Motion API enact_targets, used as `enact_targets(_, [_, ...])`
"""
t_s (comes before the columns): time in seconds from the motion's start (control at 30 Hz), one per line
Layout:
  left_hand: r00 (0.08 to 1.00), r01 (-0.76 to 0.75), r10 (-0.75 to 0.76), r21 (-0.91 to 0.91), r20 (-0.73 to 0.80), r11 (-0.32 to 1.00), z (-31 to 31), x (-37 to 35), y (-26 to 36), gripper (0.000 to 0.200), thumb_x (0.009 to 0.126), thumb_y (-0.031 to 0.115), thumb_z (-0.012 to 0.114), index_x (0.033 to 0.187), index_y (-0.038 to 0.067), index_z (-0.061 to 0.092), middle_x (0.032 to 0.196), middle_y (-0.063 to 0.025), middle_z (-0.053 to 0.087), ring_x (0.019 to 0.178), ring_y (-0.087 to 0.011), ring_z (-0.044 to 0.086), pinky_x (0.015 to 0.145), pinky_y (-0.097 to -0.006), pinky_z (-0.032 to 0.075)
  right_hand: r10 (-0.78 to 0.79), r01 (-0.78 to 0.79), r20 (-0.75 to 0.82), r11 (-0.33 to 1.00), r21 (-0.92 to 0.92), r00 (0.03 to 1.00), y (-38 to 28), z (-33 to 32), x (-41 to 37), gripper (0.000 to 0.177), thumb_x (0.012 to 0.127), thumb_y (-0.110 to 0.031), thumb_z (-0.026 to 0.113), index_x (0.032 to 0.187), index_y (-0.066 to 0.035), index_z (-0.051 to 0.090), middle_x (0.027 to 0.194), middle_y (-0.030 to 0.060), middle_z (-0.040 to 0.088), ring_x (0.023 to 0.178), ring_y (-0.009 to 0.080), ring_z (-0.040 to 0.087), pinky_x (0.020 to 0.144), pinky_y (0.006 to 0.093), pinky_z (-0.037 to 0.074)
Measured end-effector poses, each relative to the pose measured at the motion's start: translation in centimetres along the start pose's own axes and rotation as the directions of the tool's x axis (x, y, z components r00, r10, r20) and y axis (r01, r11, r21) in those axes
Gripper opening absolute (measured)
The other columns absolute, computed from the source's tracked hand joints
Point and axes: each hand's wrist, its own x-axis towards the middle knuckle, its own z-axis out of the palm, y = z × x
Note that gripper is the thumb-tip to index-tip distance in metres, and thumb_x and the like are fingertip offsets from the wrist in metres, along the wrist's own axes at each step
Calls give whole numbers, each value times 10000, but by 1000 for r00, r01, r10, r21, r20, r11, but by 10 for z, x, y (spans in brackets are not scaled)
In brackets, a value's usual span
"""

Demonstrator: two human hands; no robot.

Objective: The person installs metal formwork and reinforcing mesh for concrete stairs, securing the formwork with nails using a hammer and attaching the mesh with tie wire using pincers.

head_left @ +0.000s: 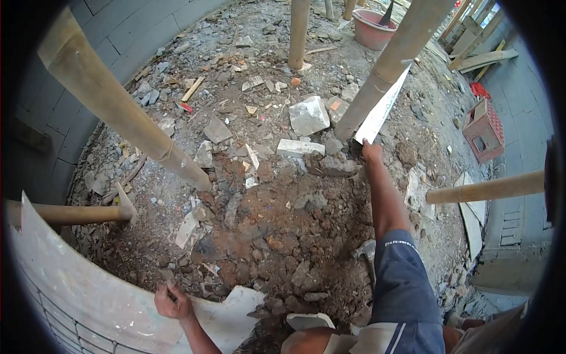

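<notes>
My right hand (371,151) is stretched forward, its fingers closed on the lower end of a long white strip (383,112). The strip leans upward beside a thick bamboo pole (383,71), which hides part of it. At the lower left, my left hand (174,301) is closed in front of a large pale board (112,295); something small and dark shows at its fingers, too small to name. Loose brown soil (277,236) lies between my hands, with a white block (309,115) and a flat pale piece (300,147) beyond it.
More bamboo poles stand at the left (118,100) and right (489,187). A red bucket (373,29) sits at the back. On the right are a pink box (483,131) and a grey block wall (525,88). Rubble covers the ground, and wire mesh (71,327) lies at the lower left.
</notes>
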Motion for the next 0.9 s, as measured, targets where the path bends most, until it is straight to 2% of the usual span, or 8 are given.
enact_targets(0.13, [1000, 28, -28, 35, 6, 999, -2, -2, -1, 134, 896, 105, 709, 880, -9, 641, 748, -154, 646, 621, -347, 601, 560, -429, 469, 304, -459, 355, 708, 537, 884, -14, 6, 6, 427, 919, -344, 708, 988, 66, 609, 682, 95, 576, 436, 192, 453, 359, 354, 361])
enact_targets(0.2, [999, 6, -5, -13, 51, 1000, -2, 2, -1, 123, 902, 96, 699, 877, -5, 634, 730, -148, 636, 600, -345, 589, 546, -432, 457, 335, -509, 390, 667, 545, 858, -25, -16, -4, 308, 904, -267, 728, 942, 17, 617, 671, 47, 535, 497, 171, 472, 435, 337, 377])
enact_targets(0.4, [999, 2, -2, -1, 50, 1000, -4, 3, 2, 114, 897, 86, 698, 863, 0, 632, 720, -142, 631, 595, -336, 588, 542, -425, 459, -121, -609, 658, 287, 740, 743, -3, -107, -50, 174, 957, -278, 660, 950, -110, 615, 796, 4, 598, 664, 104, 538, 588, 260, 456])
enact_targets(0.5, [999, 11, -10, -26, 39, 1000, -3, 2, 1, 114, 896, 77, 697, 855, -13, 640, 735, -151, 637, 619, -336, 602, 567, -419, 477, -41, -669, 703, 269, 692, 710, 9, -173, -159, 201, 974, -305, 623, 977, -104, 624, 845, 8, 626, 694, 89, 553, 629, 231, 463])
enact_targets(0.57, [1000, 21, -19, -55, 25, 998, -1, 4, 1, 123, 883, 95, 711, 844, 3, 637, 740, -145, 647, 618, -340, 610, 558, -424, 478, -144, -655, 798, 497, 569, 585, 30, -215, -238, 236, 954, -275, 643, 959, -41, 611, 827, 60, 642, 699, 140, 613, 632, 250, 502])
enact_targets(0.63, [999, 38, -35, -87, 33, 995, 1, -2, -5, 122, 880, 104, 716, 843, 11, 644, 749, -142, 656, 630, -337, 620, 569, -421, 490, -160, -698, 860, 522, 490, 484, 46, -226, -324, 219, 956, -221, 639, 986, -5, 647, 909, 130, 698, 746, 196, 649, 668, 307, 536])
enact_targets(0.8, [998, 53, -48, -151, 39, 987, 5, -1, -12, 153, 828, 184, 765, 832, 54, 685, 782, -126, 686, 663, -310, 658, 580, -402, 523, -234, -699, 961, 663, 269, 148, 71, -212, -500, 288, 889, -208, 754, 1095, -20, 684, 922, 53, 700, 790, 121, 646, 728, 281, 541])
enact_targets(0.9, [913, 356, -240, -361, 329, 862, -28, 27, 11, 233, 868, 263, 724, 922, 36, 718, 864, -146, 704, 763, -321, 664, 699, -386, 515, -204, -435, 940, 898, 68, -275, 93, -195, -539, 314, 886, -260, 755, 1105, -40, 707, 947, 48, 714, 792, 120, 638, 739, 286, 523])
